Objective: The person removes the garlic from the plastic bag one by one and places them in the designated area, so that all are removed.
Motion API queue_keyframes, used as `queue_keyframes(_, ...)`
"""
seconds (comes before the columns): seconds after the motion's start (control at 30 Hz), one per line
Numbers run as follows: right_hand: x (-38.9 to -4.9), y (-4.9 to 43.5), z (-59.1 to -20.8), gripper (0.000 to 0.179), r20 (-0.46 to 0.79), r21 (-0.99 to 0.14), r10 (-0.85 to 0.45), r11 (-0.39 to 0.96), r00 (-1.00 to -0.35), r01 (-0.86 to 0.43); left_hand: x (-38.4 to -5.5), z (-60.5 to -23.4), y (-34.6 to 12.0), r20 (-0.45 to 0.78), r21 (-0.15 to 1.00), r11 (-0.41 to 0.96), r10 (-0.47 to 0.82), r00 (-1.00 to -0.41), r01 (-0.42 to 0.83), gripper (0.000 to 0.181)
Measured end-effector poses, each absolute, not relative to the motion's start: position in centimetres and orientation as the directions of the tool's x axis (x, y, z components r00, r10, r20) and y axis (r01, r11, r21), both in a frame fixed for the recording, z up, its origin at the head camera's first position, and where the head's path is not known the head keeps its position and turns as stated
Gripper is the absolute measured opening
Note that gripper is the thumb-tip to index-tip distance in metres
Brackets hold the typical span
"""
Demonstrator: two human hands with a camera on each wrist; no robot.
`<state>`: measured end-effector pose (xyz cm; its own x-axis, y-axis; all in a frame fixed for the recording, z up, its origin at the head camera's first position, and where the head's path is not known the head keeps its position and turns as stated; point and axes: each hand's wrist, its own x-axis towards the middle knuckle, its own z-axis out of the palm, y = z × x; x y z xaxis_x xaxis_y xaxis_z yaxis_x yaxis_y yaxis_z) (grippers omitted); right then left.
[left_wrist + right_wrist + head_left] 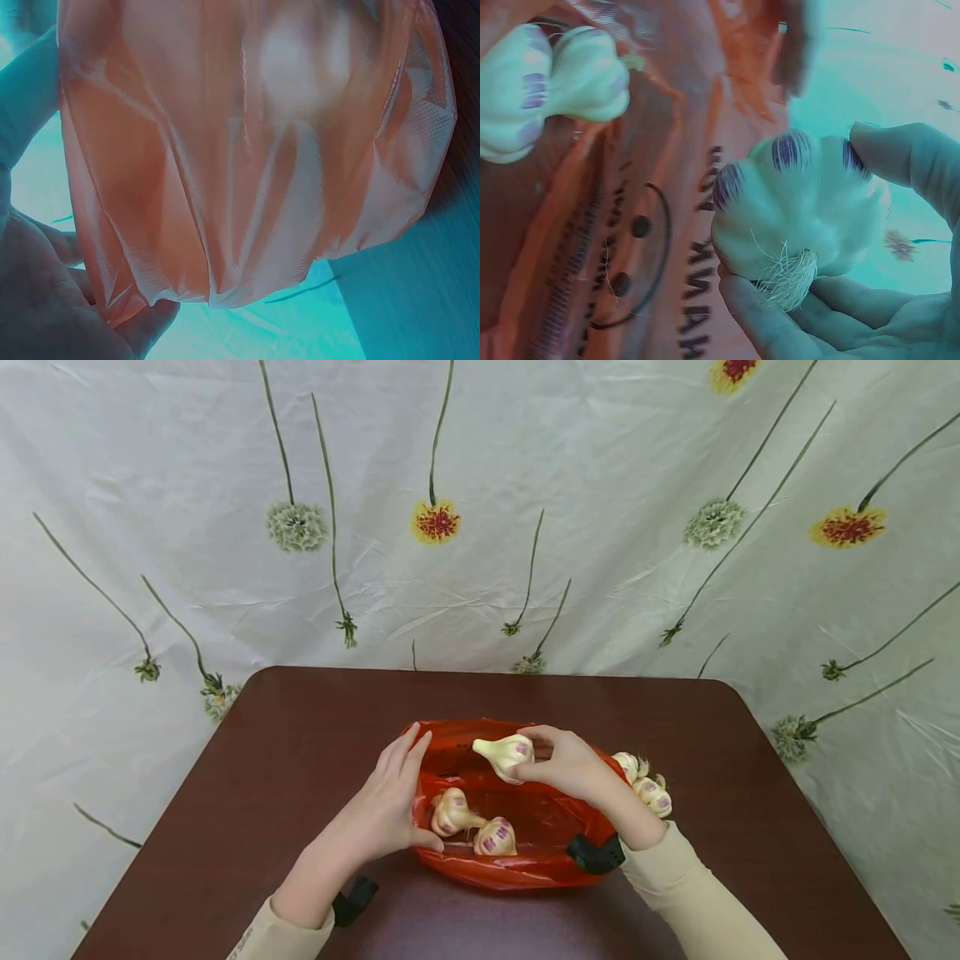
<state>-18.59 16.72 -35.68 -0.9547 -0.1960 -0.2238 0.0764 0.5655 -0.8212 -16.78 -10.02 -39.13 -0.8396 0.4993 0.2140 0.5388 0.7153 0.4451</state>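
Observation:
A red plastic bag (517, 872) lies with its mouth spread on the table. My left hand (392, 797) holds the bag's left rim, thumb over the near edge and fingers along the far side. In the left wrist view, the bag's film hides part of this hand (52, 292). Over the bag's mouth, my right hand (566, 764) pinches a garlic bulb (512, 756) between thumb and fingers, its stem pointing left. The right wrist view shows the bulb's roots (795, 281) and purple streaks. Two more bulbs, one on the left (452, 812) and one nearer the middle (496, 837), lie inside the bag.
Right of the bag, partly behind my right forearm, garlic bulbs (652, 795) rest on the dark brown table (322, 727). A black wrist device (596, 853) overlaps the bag's near right rim. Behind the table hangs a pale flowered cloth (615, 568).

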Motion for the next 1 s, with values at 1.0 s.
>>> queue_keyframes(1.0,-13.4,29.0,-32.1,0.068,-0.171,-0.832,0.047,0.528,-0.984,0.170,-17.0,-39.2,-10.4,0.185,0.455,0.722,0.495,-0.849,0.521,0.129)
